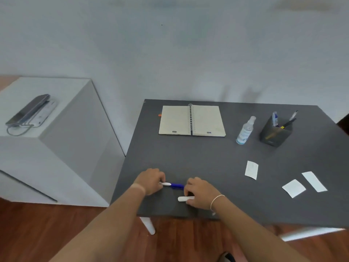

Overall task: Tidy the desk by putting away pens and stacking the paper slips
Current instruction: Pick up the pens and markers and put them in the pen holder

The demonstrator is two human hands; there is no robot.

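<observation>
Dark grey surface [217,157], near front-left corner: one blue pen [174,185] with a white tip, lying crosswise close to the front edge. Left hand [150,181] pinches its white end; the fingers are curled over it and not individually visible. Right hand [200,193] closes over the blue end, with a white cap [186,198] tucked beneath its thumb side; whether that hand grips the pen or only rests on it cannot be told.

Back-right corner: dark pen holder [275,132], already carrying several pens. Spray bottle [245,130] just beside it, to its left. Open notebook [192,120] along the back edge.

Right edge: three paper slips, loose and unstacked: slip one [251,170], slip two [293,188], slip three [314,181]. The last two sit near each other; the first stands apart.

Risks, as judged:
- Pen and cap lie close to the front edge; a fumbled capping could send either onto the floor.
- Cap is small and half-hidden, so easily dropped or misaligned.
- The reach to the holder passes the upright bottle; a careless arm could topple it.
- Holder is crowded; a forced insertion may tip it.
- Slips are light and could scatter under a passing sleeve or hand.
</observation>
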